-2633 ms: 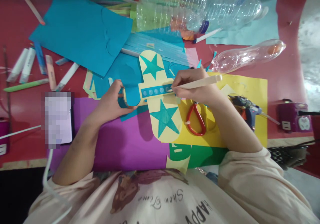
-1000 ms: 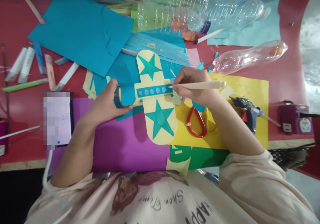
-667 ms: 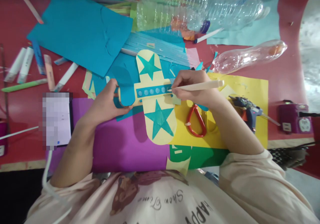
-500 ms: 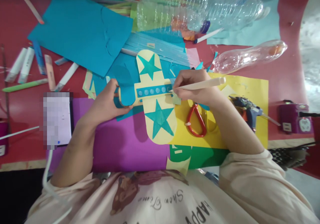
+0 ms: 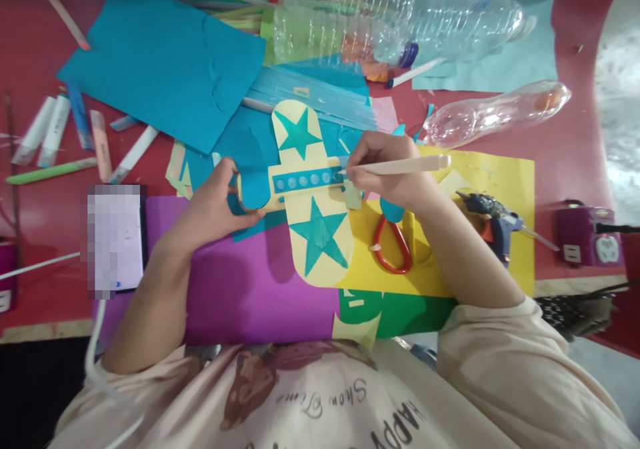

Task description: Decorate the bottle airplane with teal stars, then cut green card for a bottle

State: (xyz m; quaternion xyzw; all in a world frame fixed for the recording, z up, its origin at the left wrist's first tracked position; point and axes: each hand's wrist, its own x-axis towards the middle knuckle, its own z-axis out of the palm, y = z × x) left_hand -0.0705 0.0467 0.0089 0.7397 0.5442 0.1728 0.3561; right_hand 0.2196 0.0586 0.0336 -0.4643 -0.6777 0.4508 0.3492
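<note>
A paper airplane model [image 5: 295,213] of pale yellow and blue paper lies in front of me, with a green star on each wing. Along its body runs a blue strip [image 5: 309,179] with a row of lighter round dots. My left hand [image 5: 225,202] grips the model's blue-covered left end between thumb and fingers. In my right hand [image 5: 385,162] is a cream-coloured marker [image 5: 425,164], its tip at the right end of the dotted strip. Red-handled scissors [image 5: 393,245] lie just below my right hand, their blades partly hidden.
Purple card [image 5: 230,295] and yellow card [image 5: 480,262] lie beneath the work. A hot glue gun [image 5: 500,225] rests on the right. Clear plastic bottles [image 5: 345,29] fill the back. Loose markers [image 5: 55,129] and a phone [image 5: 117,235] with a cable are on the left.
The right hand has shifted very slightly upward, with the marker tip still by the strip's right end. A blue piece below that hand shows more now. The left hand keeps its grip.
</note>
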